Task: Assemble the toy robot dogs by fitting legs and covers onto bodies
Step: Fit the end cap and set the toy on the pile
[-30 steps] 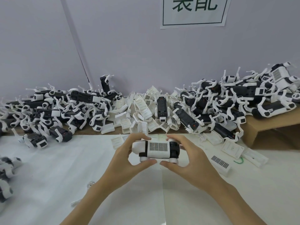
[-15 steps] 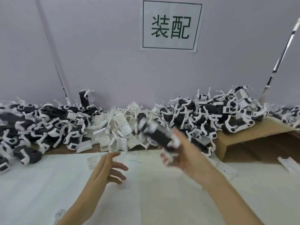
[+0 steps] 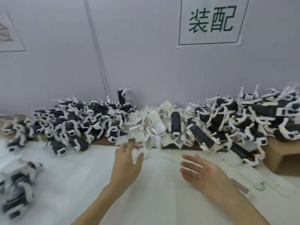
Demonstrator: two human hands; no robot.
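Observation:
My left hand (image 3: pixel 127 161) reaches to the near edge of the heap of white covers (image 3: pixel 154 127), with its fingers and thumb curled round one white cover (image 3: pixel 140 153) on the white table (image 3: pixel 84 172). The frame is blurred there. My right hand (image 3: pixel 201 173) hovers over the table, fingers spread, holding nothing. Black-and-white dog bodies with legs lie heaped to the left (image 3: pixel 73 124) and to the right (image 3: pixel 243 120) of the covers.
A cardboard box (image 3: pixel 279 158) at the right carries part of the right heap. More black-and-white dogs (image 3: pixel 19 185) lie blurred at the near left. The purple wall behind bears a paper sign (image 3: pixel 211 21). A single black body (image 3: pixel 175 125) lies among the covers.
My right hand held a dog body half a second ago and now holds nothing. My left hand has moved forward onto a white cover. The view has swung left.

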